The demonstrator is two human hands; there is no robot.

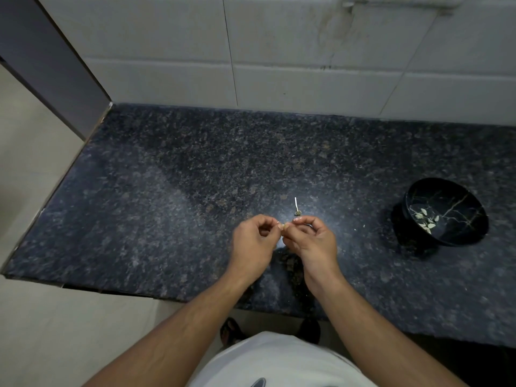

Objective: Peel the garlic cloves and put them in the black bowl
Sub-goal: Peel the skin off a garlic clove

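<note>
At frame centre my left hand (255, 238) and right hand (310, 237) pinch one garlic clove (285, 226) between fingertips, seemingly mid-peel. Several cloves (425, 220) already lie in the black bowl (458, 196) at right. A stalk (296, 207) sits just above on the dark granite counter (167, 196); white tiles (279, 51) behind.

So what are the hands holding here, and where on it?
A garlic clove, pinched between the fingertips of the left hand and right hand, one at each end. Which end is the root cannot be told.
</note>
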